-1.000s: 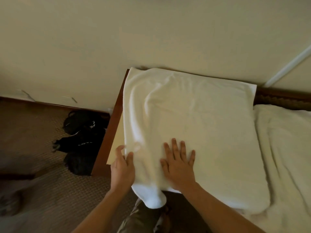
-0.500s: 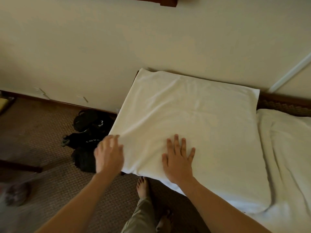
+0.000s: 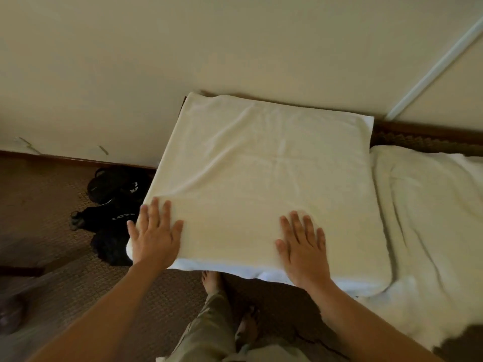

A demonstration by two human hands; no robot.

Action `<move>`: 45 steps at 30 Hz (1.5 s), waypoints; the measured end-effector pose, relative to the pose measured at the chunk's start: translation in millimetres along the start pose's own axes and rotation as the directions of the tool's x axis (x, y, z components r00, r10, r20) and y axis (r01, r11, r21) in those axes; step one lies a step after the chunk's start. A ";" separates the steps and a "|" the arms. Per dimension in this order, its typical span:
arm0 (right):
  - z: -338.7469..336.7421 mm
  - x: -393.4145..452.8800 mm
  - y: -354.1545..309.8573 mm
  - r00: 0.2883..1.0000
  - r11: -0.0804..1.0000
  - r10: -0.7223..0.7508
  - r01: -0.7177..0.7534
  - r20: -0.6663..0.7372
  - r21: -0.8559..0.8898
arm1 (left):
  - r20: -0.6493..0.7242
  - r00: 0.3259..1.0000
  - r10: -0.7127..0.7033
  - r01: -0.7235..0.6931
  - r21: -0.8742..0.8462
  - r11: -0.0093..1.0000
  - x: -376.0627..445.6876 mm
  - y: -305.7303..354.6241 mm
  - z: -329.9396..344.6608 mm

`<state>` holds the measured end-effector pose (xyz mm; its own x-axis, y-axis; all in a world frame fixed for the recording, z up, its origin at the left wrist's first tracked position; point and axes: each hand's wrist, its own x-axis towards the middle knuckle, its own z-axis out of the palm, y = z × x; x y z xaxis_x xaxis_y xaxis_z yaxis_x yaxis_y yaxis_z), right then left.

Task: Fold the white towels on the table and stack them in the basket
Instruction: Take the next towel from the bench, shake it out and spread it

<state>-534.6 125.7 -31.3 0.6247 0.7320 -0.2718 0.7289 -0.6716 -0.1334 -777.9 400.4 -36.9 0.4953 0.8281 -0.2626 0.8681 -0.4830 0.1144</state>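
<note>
White towel (image 3: pixel 261 184); cream wall (image 3: pixel 183 48); brown textured carpet (image 3: pixel 52 205); black shoes (image 3: pixel 112 199); olive trousers (image 3: pixel 209 327)

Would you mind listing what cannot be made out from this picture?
- Basket: nowhere in the head view.
- Table top: hidden under the spread towel.
- Second towel: cut off by the right edge.
- Dark items on the floor: too dim to identify.
- Towel's near left corner: covered by the left hand.

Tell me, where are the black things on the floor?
In the head view, the black things lie on the carpet at the left, beside the towel-covered table, below the wall's baseboard and just past the left hand.
</note>
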 end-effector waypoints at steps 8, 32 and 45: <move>0.6 -28.3 24.7 0.962 0.953 0.273 -0.269 -0.016 0.137 | 0.026 0.952 0.304 -0.302 -0.067 0.951 -39.0 126.7 19.9; 2.2 -37.2 40.2 0.979 0.976 0.166 -0.146 -0.119 0.160 | 0.081 0.890 0.449 -0.451 0.012 0.892 -64.5 199.1 36.7; -14.1 -25.5 105.5 0.863 0.842 0.503 -0.500 0.038 0.202 | 0.009 0.999 0.038 -0.038 0.047 0.998 6.4 58.2 4.7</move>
<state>-469.6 37.9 -25.0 0.8955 0.2899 -0.3378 0.2453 -0.9546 -0.1690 -724.4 376.2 -36.5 0.5274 0.8066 -0.2670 0.8461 -0.5271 0.0789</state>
